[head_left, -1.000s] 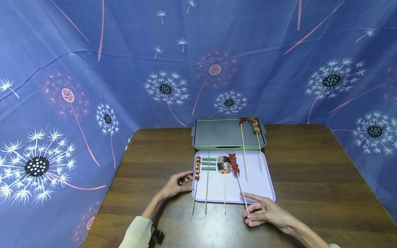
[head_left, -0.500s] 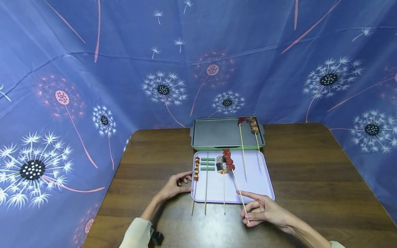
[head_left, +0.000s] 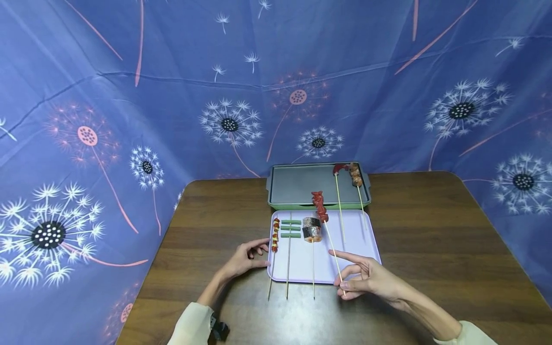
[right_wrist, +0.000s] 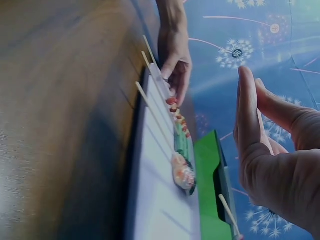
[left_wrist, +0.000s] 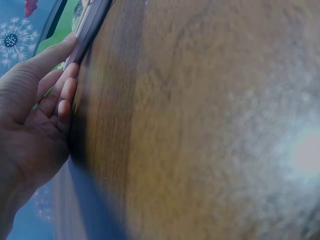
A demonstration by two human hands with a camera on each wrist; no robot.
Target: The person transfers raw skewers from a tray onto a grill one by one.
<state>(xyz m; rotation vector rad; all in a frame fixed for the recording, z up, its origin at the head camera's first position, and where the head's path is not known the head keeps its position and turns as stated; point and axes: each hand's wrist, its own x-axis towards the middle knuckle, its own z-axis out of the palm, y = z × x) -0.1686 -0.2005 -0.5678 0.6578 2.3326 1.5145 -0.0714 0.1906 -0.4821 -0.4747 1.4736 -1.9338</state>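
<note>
My right hand (head_left: 364, 275) pinches the stick of a red meat skewer (head_left: 320, 206) between thumb and fingers, index finger stretched along it. The red pieces overlap the front rim of the grill pan (head_left: 302, 184) in the head view. At the left edge of the lilac tray (head_left: 349, 268), my left hand (head_left: 242, 258) touches the rim with index finger and thumb; the left wrist view shows its fingers (left_wrist: 65, 92) against the tray's side. On the tray lie a red-and-yellow skewer (head_left: 275, 235), a green vegetable skewer (head_left: 291, 228) and a silver-skinned fish skewer (head_left: 312, 229).
A dark red curved skewer (head_left: 338, 168) and a browned meat skewer (head_left: 355, 175) lie at the pan's right side, sticks reaching over the tray. The pan has a green side (right_wrist: 207, 165). Wooden table (head_left: 431, 239) surrounds everything; a blue dandelion-print cloth (head_left: 366, 96) hangs behind.
My right hand lifts the red meat skewer and moves it forward, from beside the fish skewer to the pan's front rim. The left hand stays at the tray's edge.
</note>
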